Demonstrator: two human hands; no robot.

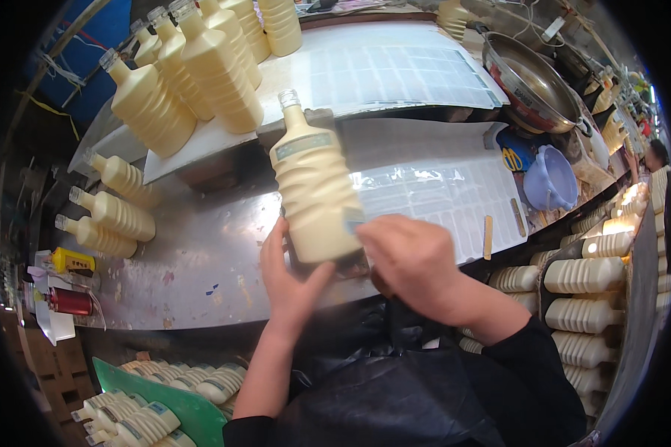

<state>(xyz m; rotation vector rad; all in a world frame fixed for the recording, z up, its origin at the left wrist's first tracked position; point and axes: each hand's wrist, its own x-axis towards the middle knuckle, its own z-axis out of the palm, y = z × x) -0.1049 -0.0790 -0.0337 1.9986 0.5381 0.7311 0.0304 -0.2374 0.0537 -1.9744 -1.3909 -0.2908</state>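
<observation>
A cream plastic bottle with a ribbed body and clear threaded neck lies tilted in front of me, its neck pointing away. It has a grey-green label band near its shoulder. My left hand grips the bottle's lower left side and base, thumb along the bottom edge. My right hand is closed at the lower right side, slightly blurred. A small bluish patch shows on the bottle beside its fingertips. Whatever those fingers hold is hidden.
Cream bottles stand on a raised board at back left. Transparent label sheets lie on the metal table. A purple bucket and a large pan sit at right. Bins of bottles flank me, one behind a green panel.
</observation>
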